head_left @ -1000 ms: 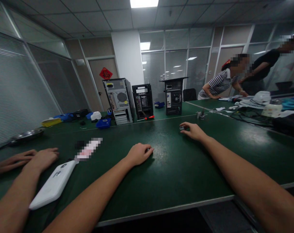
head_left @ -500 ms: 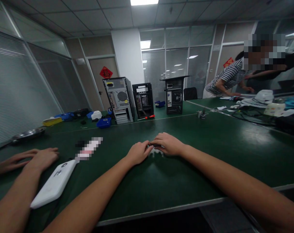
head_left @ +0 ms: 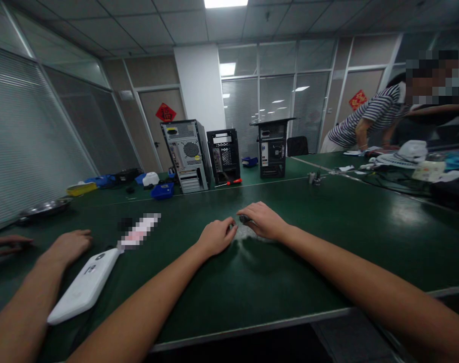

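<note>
Over the middle of the green table (head_left: 222, 297), my right hand (head_left: 263, 220) pinches a small dark metal piece (head_left: 245, 219) between thumb and fingers. Its round end points toward my left hand (head_left: 216, 236). The left fingers are curled together with the thumb on top. A small dark spot shows between them, too small to name. A narrow gap separates the two hands, and both stay low over the tabletop.
A white phone-like device (head_left: 86, 287) lies left, beside another person's hands (head_left: 65, 247). Computer cases (head_left: 191, 156) stand at the back, with a red-handled screwdriver (head_left: 233, 181) before them. Small metal parts (head_left: 314, 178) stand right of centre. A person in a striped shirt (head_left: 369, 118) leans over the far right.
My hands, touching before, are now slightly apart, and the dark metal piece shows in my right fingers. A neighbour's hand at left has drawn back leftward; the striped-shirt person has shifted right.
</note>
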`<state>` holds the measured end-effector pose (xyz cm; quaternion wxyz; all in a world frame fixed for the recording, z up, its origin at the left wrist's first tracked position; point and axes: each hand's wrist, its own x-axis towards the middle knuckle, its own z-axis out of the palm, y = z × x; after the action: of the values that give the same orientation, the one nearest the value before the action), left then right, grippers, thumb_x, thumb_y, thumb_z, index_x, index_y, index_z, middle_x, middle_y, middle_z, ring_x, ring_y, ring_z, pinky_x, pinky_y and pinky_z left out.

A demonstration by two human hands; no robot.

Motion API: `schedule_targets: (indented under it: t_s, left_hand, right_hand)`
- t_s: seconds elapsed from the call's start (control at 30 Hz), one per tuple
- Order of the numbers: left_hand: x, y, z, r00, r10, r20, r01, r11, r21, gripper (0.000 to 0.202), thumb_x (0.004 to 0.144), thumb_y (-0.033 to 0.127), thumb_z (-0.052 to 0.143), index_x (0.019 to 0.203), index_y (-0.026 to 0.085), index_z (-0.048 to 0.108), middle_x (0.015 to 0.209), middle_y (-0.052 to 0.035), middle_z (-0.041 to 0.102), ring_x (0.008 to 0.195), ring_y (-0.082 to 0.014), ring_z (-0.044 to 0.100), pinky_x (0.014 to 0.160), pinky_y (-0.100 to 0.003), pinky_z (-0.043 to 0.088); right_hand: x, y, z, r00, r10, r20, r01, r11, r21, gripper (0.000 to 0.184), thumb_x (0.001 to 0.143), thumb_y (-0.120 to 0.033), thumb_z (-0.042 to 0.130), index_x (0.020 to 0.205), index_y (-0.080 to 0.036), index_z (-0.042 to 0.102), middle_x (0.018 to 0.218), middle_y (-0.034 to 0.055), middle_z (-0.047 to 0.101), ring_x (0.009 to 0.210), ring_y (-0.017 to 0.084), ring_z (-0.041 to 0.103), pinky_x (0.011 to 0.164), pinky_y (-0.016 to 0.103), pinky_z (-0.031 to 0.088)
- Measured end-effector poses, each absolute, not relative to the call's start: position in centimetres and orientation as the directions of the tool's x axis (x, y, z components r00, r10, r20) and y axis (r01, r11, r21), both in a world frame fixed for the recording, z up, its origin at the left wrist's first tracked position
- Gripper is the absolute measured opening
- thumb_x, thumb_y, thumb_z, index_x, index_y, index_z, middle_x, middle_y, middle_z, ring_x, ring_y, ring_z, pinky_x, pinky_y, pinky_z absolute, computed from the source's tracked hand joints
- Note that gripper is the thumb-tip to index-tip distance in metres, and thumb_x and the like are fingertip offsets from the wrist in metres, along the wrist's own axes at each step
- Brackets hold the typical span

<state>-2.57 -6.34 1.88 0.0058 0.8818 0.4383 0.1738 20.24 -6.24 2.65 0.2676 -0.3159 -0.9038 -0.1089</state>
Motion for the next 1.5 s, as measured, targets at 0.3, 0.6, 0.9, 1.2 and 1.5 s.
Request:
schedule_targets:
  t_s: [0.3,0.6,0.9,1.2,1.5]
  left_hand:
    - [-2.5,-6.2,2.0,0.595,0.749,0.291,0.748,-0.648,0.140,0.042,0.104,0.044,0.036,0.097,0.022,0.071,0.079,-0.0058,0.072,0.070,-0.0194,0.065,0.063,-0.027,0.038]
    - [-2.6,-6.1,2.0,0.676,0.687,0.267,0.670,-0.723,0.168,0.045,0.104,0.042,0.036,0.088,0.021,0.072,0.076,-0.0043,0.071,0.066,-0.0168,0.062,0.063,-0.025,0.035]
    - [-2.7,-6.1,2.0,0.663,0.697,0.274,0.671,-0.715,0.196,0.049,0.105,0.046,0.033,0.091,0.022,0.073,0.074,-0.0035,0.071,0.063,-0.0165,0.060,0.061,-0.026,0.033]
    - [-2.5,-6.5,2.2,0.662,0.706,0.253,0.681,-0.707,0.191,0.049,0.105,0.050,0.032,0.104,0.025,0.074,0.081,-0.0047,0.073,0.074,-0.0187,0.066,0.066,-0.026,0.039]
    - [-2.6,-6.6,2.3,0.666,0.704,0.248,0.677,-0.709,0.195,0.050,0.104,0.051,0.031,0.103,0.024,0.073,0.081,-0.0043,0.072,0.073,-0.0178,0.065,0.066,-0.027,0.039]
  right_hand:
    - [19.1,-7.7,3.0,-0.606,0.548,0.576,0.623,0.778,-0.084,0.033,0.092,-0.019,0.049,0.125,-0.013,0.050,0.112,0.0145,0.062,0.101,0.025,0.057,0.092,0.041,0.043]
    - [18.7,-7.5,2.7,-0.698,0.543,0.466,0.641,0.764,0.071,0.019,0.094,-0.032,0.058,0.105,-0.018,0.060,0.098,0.0087,0.065,0.092,0.023,0.056,0.083,0.036,0.038]
    - [18.8,-7.4,2.8,-0.703,0.543,0.460,0.644,0.760,0.087,0.020,0.096,-0.034,0.054,0.105,-0.018,0.063,0.097,0.0087,0.066,0.091,0.022,0.055,0.081,0.034,0.035]
    - [26.4,-3.2,2.8,-0.337,0.819,0.464,0.903,0.422,-0.088,0.023,0.097,-0.033,0.048,0.106,-0.018,0.062,0.100,0.0098,0.069,0.093,0.022,0.060,0.085,0.032,0.038]
    - [37.8,0.4,-0.7,0.173,0.943,0.283,0.898,-0.033,-0.439,0.027,0.096,-0.040,0.050,0.106,-0.019,0.063,0.098,0.0096,0.072,0.087,0.021,0.065,0.077,0.029,0.044]
